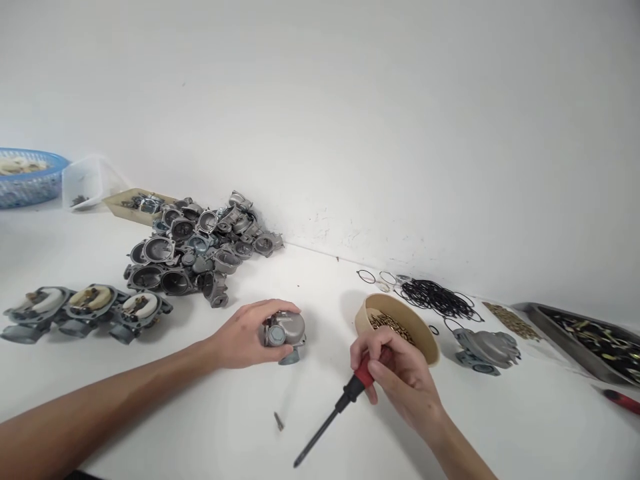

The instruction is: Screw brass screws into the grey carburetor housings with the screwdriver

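Left hand (245, 335) around metal part (292, 327), right hand (403, 373) gripping screwdriver (353, 389)

The rounded grey metal housing (293, 325) looks matt, the red-and-black plastic screwdriver handle (365, 377) seems smooth, and the flat white worktop (225, 407) has a smooth surface.

Ahead of you, a plain white wall (350, 120) spans the far side, grey scuffs (320, 217) speckling its foot near the middle; your white tabletop (200, 420), softly lit, meets it.
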`<state>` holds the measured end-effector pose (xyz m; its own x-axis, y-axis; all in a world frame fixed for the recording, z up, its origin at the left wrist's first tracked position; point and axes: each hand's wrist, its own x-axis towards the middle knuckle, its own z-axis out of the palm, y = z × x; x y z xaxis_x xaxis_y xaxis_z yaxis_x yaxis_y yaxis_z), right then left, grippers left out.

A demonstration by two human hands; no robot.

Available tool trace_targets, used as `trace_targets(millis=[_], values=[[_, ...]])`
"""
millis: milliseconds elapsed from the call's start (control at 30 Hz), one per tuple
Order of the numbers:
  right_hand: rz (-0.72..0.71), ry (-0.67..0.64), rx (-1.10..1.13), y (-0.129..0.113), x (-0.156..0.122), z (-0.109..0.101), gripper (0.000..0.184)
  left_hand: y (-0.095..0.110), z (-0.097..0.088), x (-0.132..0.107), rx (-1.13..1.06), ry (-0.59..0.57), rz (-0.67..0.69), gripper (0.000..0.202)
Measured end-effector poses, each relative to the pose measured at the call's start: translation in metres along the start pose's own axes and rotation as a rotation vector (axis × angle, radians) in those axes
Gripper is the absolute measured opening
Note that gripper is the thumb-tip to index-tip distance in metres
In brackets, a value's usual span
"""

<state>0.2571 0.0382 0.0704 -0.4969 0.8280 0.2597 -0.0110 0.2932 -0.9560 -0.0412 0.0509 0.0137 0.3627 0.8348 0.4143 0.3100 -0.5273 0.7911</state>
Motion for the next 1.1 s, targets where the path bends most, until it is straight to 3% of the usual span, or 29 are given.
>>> trace_targets(millis=[167,300,700,1100], values=[[0.271,0.163,0.006,0.029,-0.002,0.004,0.034,0.001,0.001,0.000,-0.008,0.001,0.021,0.052],[0.371,0.247,0.083,0.042,0.003,0.015,0.041,0.001,0.005,-0.005,0.016,0.001,0.016,0.052],[0.310,0.391,0.021,0.049,0.007,0.005,0.040,-0.001,0.006,-0.009,-0.019,-0.017,-0.052,0.046],[0.334,0.294,0.025,0.057,0.006,0.007,0.037,-0.004,0.004,-0.008,-0.032,-0.037,-0.060,0.048]])
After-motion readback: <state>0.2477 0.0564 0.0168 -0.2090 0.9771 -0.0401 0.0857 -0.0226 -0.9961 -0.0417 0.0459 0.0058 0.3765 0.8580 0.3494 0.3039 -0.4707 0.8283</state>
